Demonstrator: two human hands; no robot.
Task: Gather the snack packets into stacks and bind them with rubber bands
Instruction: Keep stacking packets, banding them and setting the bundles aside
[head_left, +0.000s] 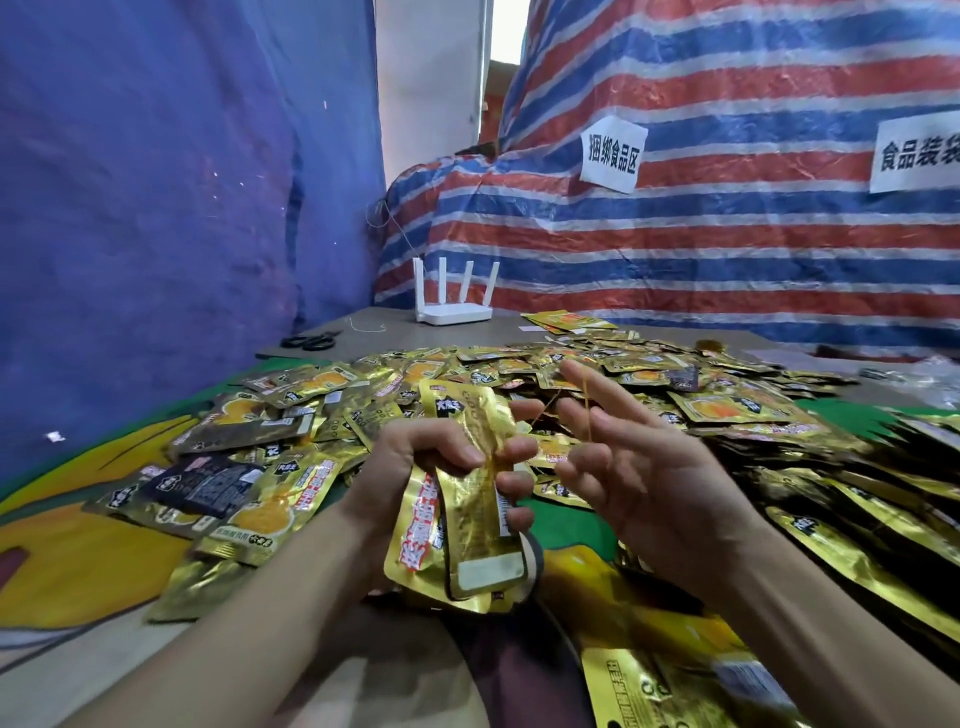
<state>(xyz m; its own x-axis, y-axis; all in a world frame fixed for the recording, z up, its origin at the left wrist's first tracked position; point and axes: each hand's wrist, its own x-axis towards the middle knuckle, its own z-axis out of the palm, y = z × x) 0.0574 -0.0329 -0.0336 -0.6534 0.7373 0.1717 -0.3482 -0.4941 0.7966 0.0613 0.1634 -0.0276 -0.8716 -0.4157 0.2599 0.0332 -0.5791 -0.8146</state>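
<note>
left grip (415, 467) holds stack (470, 525) | router (453, 312) behind packet heap (623, 374) | scissors (310, 341) left

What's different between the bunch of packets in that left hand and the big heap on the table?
The bunch is gripped in the left hand; the heap lies loose on the table. The bunch's packets are pressed together, aligned and roughly upright; the heap's lie scattered at all angles. The bunch is a few packets, the heap very many. Both are the same gold foil packets.
</note>
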